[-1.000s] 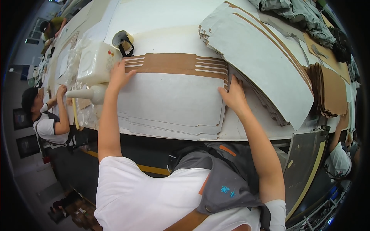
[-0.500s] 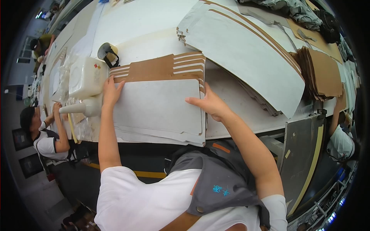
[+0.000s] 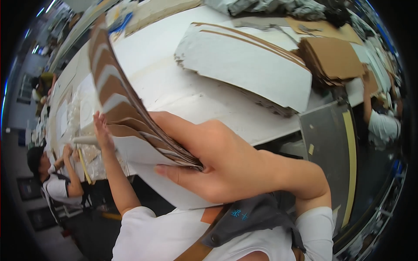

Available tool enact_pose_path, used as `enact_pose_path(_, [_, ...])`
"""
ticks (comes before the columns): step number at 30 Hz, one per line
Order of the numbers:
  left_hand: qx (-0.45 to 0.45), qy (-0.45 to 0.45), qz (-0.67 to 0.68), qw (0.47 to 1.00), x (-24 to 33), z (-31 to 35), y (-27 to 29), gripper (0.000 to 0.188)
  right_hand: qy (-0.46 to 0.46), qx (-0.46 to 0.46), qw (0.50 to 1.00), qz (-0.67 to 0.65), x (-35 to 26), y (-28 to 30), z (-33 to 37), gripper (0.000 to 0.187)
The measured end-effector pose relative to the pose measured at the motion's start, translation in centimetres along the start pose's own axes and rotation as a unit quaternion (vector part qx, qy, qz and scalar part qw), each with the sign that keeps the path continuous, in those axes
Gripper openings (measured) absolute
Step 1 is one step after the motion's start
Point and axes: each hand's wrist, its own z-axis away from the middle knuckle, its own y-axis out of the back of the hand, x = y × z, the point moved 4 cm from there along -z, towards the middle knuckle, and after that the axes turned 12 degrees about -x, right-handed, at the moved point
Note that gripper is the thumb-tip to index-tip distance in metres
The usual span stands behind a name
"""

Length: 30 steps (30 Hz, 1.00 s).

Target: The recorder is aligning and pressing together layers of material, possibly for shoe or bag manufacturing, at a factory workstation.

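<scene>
Raised off the table and tilted, a stack of brown-and-white cardboard sheets [image 3: 170,187] stands close before me, its striped edges fanned apart. My right hand [image 3: 230,156] is closed on the stack's near right edge, the thumb on the white face and the fingers round the far side. At the left edge of the sheets, my left hand [image 3: 103,131] is held upright with fingers stretched out; the sheets may rest against its palm, but the contact is not clear.
A second pile of white sheets [image 3: 244,65] lies on the white table [image 3: 161,85], beside a brown cardboard pile [image 3: 335,58]. Grey cloth [image 3: 278,8] is heaped at the back. A dark panel [image 3: 326,148] stands at the right. Co-workers are at the left [image 3: 61,178] and right [image 3: 383,126].
The sheet stack has come up off the table and tilted toward me, gripped by my right hand. My left hand has turned upright at its side. The view has shifted.
</scene>
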Motion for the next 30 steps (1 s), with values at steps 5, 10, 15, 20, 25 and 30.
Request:
enact_pose_path(5, [-0.209,-0.011,0.164,0.964,-2.3,-1.7,-3.1,0.05,0.121,0.119,0.984,0.048,-5.3,2.3,1.9,0.035])
enact_pose_path(10, [-0.381,0.0,0.272,0.884,5.7,7.8,-25.3,0.051,0.127,0.257,0.956,0.069,-10.6,4.7,9.6,0.034])
enact_pose_path(15, [-0.588,-0.021,0.293,0.754,21.8,4.7,-44.7,0.058,0.058,0.527,0.844,0.088,-15.5,1.5,27.2,0.034])
enact_pose_path(20, [-0.671,-0.032,0.213,0.71,28.7,13.8,-51.3,0.05,-0.046,0.775,0.623,0.096,-10.2,-7.5,45.9,0.057])
enact_pose_path(25, [-0.71,-0.016,0.043,0.703,25.1,18.1,-56.2,0.062,-0.157,0.832,0.531,-0.017,-2.2,-12.9,52.6,0.056])
enact_pose_path(30, [-0.705,-0.062,0.015,0.706,26.7,18.5,-55.4,0.071,-0.17,0.835,0.523,0.032,-2.9,-13.5,51.0,0.055])
